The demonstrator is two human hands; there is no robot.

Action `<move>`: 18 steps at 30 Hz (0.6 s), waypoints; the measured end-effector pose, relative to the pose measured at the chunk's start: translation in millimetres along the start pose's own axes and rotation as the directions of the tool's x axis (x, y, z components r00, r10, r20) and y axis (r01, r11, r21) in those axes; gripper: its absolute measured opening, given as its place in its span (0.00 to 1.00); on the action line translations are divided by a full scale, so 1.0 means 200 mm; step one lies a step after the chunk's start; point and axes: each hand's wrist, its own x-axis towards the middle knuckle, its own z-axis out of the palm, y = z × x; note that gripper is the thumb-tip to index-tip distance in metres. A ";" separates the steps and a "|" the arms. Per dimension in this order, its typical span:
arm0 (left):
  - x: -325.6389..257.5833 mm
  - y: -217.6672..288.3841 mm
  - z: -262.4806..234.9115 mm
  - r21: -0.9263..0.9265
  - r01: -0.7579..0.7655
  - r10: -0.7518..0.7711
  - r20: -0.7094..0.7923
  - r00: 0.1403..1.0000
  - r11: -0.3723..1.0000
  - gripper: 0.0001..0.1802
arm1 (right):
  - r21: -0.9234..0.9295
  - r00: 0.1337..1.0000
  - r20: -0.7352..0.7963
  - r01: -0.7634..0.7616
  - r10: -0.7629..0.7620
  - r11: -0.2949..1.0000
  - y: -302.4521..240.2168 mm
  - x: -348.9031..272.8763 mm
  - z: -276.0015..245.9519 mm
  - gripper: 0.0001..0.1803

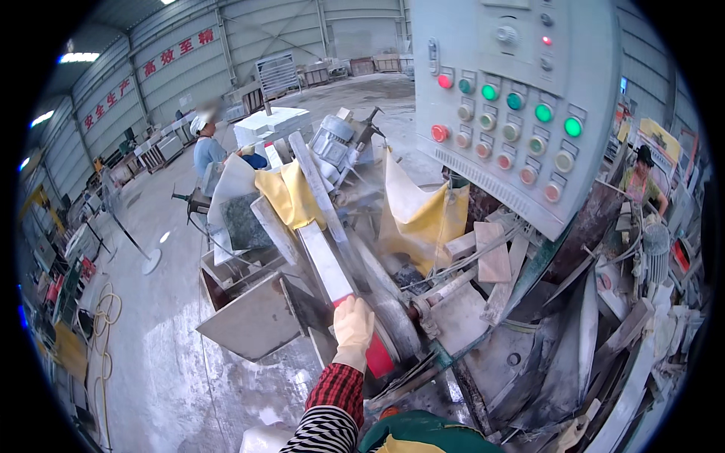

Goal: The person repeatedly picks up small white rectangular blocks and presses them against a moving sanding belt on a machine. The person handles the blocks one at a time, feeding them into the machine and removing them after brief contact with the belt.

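My left hand (pixel 353 332), in a cream rubber glove below a red-and-black checked cuff, lies on a long, narrow white strip (pixel 326 263) on the machine. Its fingers are bunched and curled over the strip, where red bands (pixel 379 356) show on both sides of the hand. The strip's far end runs under a yellow cloth flap (pixel 291 195). My right hand is out of the picture. A green apron (pixel 427 432) shows at the lower edge.
A grey control panel (pixel 521 113) with lit green and red buttons hangs at upper right. Beyond the strip stands a motor (pixel 332 140). Broken slabs (pixel 492 253) lie right. One co-worker (pixel 208 147) is at far left, another (pixel 642 181) at right. A yellow hose (pixel 106 340) crosses the floor.
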 end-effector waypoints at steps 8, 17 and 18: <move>0.06 -0.02 0.02 0.059 0.078 -0.074 -0.054 0.996 0.995 0.24 | 0.433 0.952 0.282 -0.013 -0.122 0.901 0.05 -0.12 0.46 0.33; 0.06 -0.01 0.00 -0.015 0.129 -0.130 -0.037 0.991 0.992 0.25 | 0.257 0.679 0.703 -0.520 0.211 0.814 -0.19 -0.54 0.76 0.39; 0.05 -0.01 0.00 -0.021 0.137 -0.137 -0.017 0.990 0.990 0.26 | 0.179 0.700 0.689 -0.415 0.187 0.892 -0.27 -0.62 0.79 0.35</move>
